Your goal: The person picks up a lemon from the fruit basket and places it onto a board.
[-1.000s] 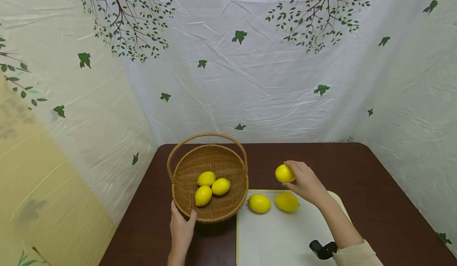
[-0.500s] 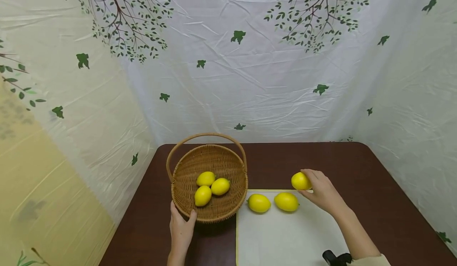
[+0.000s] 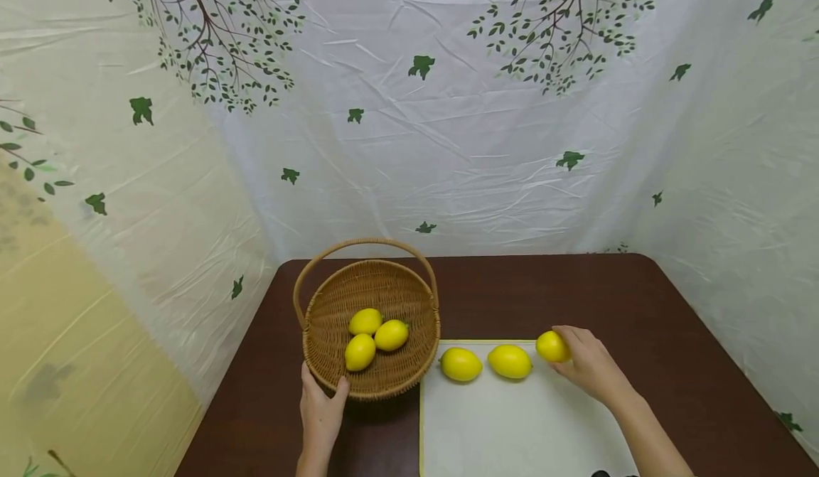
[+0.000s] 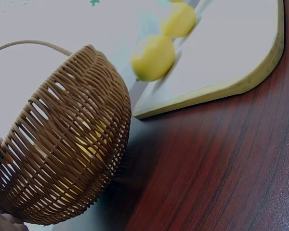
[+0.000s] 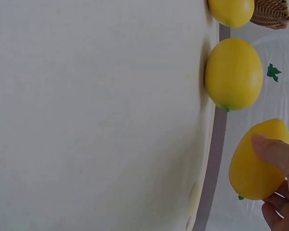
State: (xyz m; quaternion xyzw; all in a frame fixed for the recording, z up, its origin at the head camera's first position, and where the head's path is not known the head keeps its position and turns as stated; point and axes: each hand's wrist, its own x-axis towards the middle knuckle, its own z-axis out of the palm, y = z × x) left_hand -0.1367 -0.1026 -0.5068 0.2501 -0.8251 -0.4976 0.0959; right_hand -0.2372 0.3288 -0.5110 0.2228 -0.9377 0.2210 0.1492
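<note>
The left hand (image 3: 322, 411) rests against the near wall of the basket (image 3: 403, 299), thumb and fingers spread round the wicker and holding it; the basket stands on the dark table (image 3: 691, 335), its handle arching over the back; three lemons (image 3: 369, 335) lie together on its floor, touching one another; just right of the basket lies a white cutting board (image 3: 512, 427), its left edge close to the wicker; two lemons (image 3: 485, 362) sit near the board's far edge, side by side with a small gap between them; right of them the right hand (image 3: 589, 367) grips a third lemon (image 3: 552, 346) with curled fingers at the board's far right corner, near its neighbour but apart; whether it touches the board cannot be told.
</note>
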